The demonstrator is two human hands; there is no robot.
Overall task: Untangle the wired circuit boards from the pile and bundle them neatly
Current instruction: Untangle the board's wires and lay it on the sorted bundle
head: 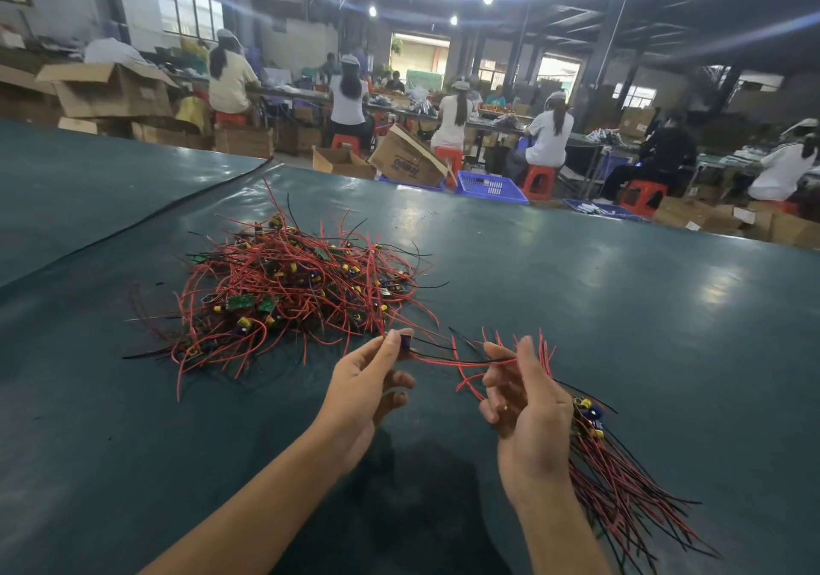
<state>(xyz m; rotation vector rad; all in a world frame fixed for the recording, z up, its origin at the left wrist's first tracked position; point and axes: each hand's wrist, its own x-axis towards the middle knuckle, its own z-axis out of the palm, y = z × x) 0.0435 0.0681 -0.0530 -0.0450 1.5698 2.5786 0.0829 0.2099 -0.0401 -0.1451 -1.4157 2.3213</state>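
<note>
Left hand pinches one small circuit board at its fingertips; the board's red and black wires run across to the right hand. Right hand curled round a bundle of wired boards. Tangled pile lies on the green bench, just beyond both hands

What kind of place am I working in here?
Most likely a factory assembly hall: a pile of wired circuit boards lies on a long dark-green worktable, capped workers sit in rows on red stools behind it, and open cardboard boxes stand around them.
</note>
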